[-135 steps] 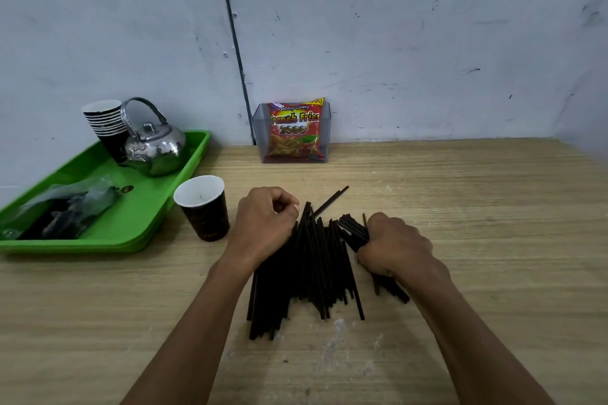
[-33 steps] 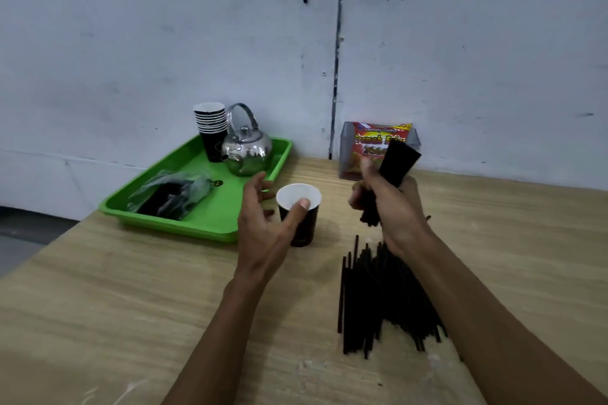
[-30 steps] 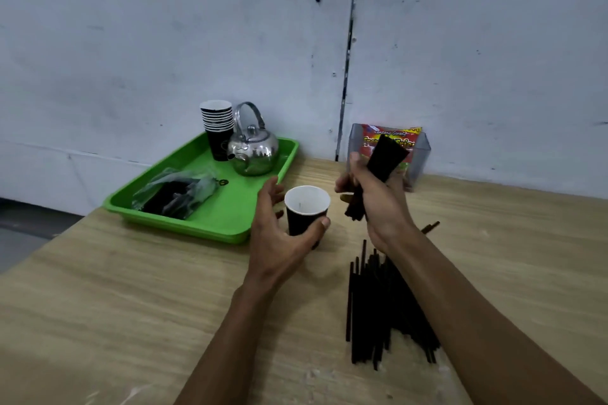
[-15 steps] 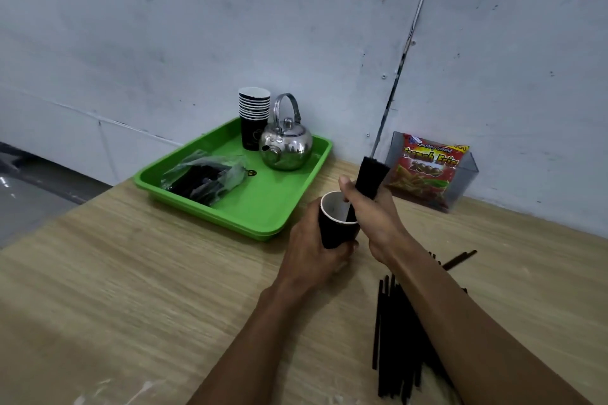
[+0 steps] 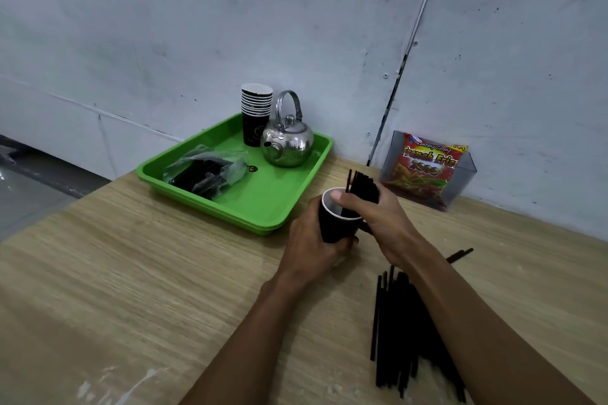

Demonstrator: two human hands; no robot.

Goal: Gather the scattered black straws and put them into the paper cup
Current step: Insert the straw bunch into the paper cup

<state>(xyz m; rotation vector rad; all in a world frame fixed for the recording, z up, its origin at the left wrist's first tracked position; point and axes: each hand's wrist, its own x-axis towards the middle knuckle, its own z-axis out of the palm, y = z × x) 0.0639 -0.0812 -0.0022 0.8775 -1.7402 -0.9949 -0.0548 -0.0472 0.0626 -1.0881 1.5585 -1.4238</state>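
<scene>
My left hand (image 5: 312,240) is wrapped around a black paper cup (image 5: 334,225) with a white inside, held upright just above the wooden table. My right hand (image 5: 378,220) grips a bundle of black straws (image 5: 363,186) whose lower ends are inside the cup and whose tops stick out above my fingers. A pile of loose black straws (image 5: 399,329) lies on the table to the right, partly hidden under my right forearm. One stray straw (image 5: 459,255) lies beyond it.
A green tray (image 5: 266,207) to the left holds a stack of paper cups (image 5: 256,115), a steel kettle (image 5: 288,141) and a plastic bag of black items (image 5: 207,171). A clear holder with a snack packet (image 5: 427,168) stands against the grey wall.
My right hand lifted a bundle of straws off the pile and lowered it into the cup. My left hand took hold of the cup. The view turned left.
</scene>
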